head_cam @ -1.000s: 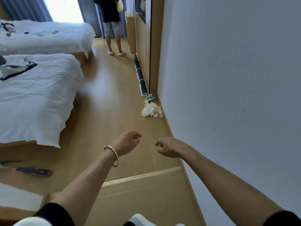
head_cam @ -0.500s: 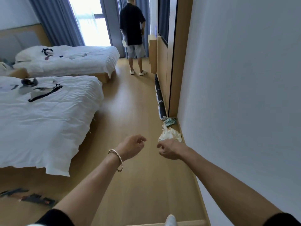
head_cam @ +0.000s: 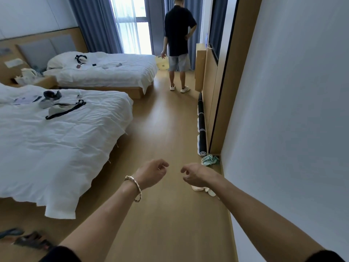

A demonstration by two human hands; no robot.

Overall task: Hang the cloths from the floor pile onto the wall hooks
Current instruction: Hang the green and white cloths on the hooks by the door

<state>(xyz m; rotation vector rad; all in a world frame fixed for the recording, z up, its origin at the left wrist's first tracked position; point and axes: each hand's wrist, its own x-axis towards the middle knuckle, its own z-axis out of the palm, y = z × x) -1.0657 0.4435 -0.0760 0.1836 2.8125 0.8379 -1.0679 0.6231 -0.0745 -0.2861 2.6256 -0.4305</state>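
Observation:
A small pile of cloths lies on the wooden floor against the right wall. A cream cloth (head_cam: 203,190) shows partly under my right forearm, and a green-and-white cloth (head_cam: 209,160) lies just beyond it in the corner. My right hand (head_cam: 194,174) hovers above the cream cloth with loosely curled fingers, holding nothing. My left hand (head_cam: 153,173), with a bracelet on the wrist, hangs beside it, also loosely curled and holding nothing. No wall hooks are in view.
A plain white wall (head_cam: 292,129) runs along the right. A dark rolled mat (head_cam: 201,127) lies at the foot of a wooden panel. Two white beds (head_cam: 56,140) fill the left. A person (head_cam: 178,44) stands ahead by the window. Dark sandals (head_cam: 28,241) lie at lower left.
The view has tilted up and I have moved forward along the wall. The cloth pile has come closer and now sits under my right hand. Both hands remain loosely curled.

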